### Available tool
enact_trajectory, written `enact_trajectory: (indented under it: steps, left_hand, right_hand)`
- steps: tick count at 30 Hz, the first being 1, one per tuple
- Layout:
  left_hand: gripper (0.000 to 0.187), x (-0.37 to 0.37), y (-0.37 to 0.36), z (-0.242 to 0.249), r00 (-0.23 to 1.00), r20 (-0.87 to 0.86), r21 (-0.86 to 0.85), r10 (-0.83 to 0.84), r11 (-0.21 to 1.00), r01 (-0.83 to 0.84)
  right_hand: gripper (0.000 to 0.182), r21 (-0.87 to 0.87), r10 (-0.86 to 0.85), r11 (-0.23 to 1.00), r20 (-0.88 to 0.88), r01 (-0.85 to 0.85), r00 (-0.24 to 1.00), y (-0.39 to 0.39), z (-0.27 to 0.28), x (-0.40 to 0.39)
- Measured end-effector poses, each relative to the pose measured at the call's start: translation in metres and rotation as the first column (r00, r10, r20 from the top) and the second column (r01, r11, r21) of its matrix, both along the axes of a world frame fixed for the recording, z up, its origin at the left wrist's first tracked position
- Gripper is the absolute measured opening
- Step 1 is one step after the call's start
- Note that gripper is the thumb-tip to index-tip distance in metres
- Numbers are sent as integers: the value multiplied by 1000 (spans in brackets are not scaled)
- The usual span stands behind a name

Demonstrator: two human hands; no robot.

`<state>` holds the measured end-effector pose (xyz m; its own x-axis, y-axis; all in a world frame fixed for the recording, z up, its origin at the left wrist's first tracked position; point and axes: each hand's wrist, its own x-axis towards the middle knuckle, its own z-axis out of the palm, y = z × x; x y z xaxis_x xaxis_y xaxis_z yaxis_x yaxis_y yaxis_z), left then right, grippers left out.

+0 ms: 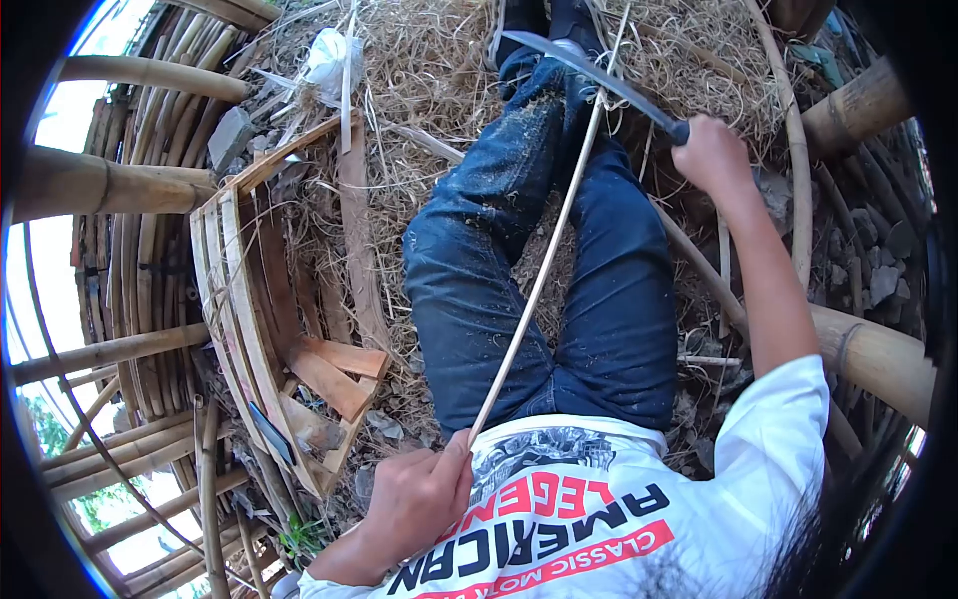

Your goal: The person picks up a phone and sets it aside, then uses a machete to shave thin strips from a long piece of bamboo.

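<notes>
Left hand (419, 499), bare, sits between 6 and 7 o'clock in the head view, its thumb and fingers pinching the near end of a long, slender, straw-coloured strip (559, 232) that looks like bamboo or wood. From that grip the strip runs out towards 1 o'clock, over the lap and between the legs of the dusty dark-blue jeans (479, 230), on to the top edge of the view. Right hand (714, 155), at 2 o'clock, is closed around the dark handle of a long grey-bladed metal knife (634, 97). Its blade points from the fist towards 10 o'clock and crosses the strip beyond the knees; whether edge and strip touch there cannot be told. The strip thus passes on the 10 o'clock side of the right hand, well apart from its fingers.

Towards 11 o'clock from the left hand stands a tilted, pale slatted wooden crate (232, 265), with a dark, flat, slim object (271, 434) at its near end. A crumpled white translucent plastic bag (332, 65) lies at 11 o'clock in the view, beside curly, straw-coloured shavings (419, 75) that cover the ground. Towards 5 o'clock from the right hand is a thick, tan bamboo pole (868, 359), with rough grey stones (883, 285) at 4 o'clock.
</notes>
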<state>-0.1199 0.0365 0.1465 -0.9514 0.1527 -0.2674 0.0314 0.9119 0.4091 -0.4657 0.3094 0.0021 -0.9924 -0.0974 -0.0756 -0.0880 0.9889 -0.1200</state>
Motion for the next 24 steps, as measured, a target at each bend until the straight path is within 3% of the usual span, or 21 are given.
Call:
enact_trajectory:
  steps: [5, 8, 10, 18, 20, 24]
  left_hand:
    - [26, -2, 0, -8, 999, 25, 6, -20, 1000, 19]
    - [26, -3, 0, -3, 999, 24, -12, -23, 1000, 23]
    - [26, -1, -3, -2, 1000, 6, -26, -11, 1000, 11]
    - [25, 14, -3, -8, 997, 51, 50, 52, 997, -55]
    - [24, 13, -3, -6, 996, 54, 52, 73, 996, -76]
    - [23, 6, -4, 0, 997, 3, 49, 79, 996, -79]
  right_hand:
    - [24, -199, 144, 973, 129, -117, 981, -19, 4, 62]
    - [23, -100, 97, 991, 85, -89, 992, -15, 2, 54]
    - [24, -97, -22, 995, 134, 36, 991, -7, 2, 34]
    - [25, -115, 99, 989, 77, -90, 992, -13, -4, 66]
    - [23, -153, -14, 988, 49, 22, 999, -3, -18, 48]
    - [24, -126, 54, 991, 5, -53, 999, -16, -8, 57]
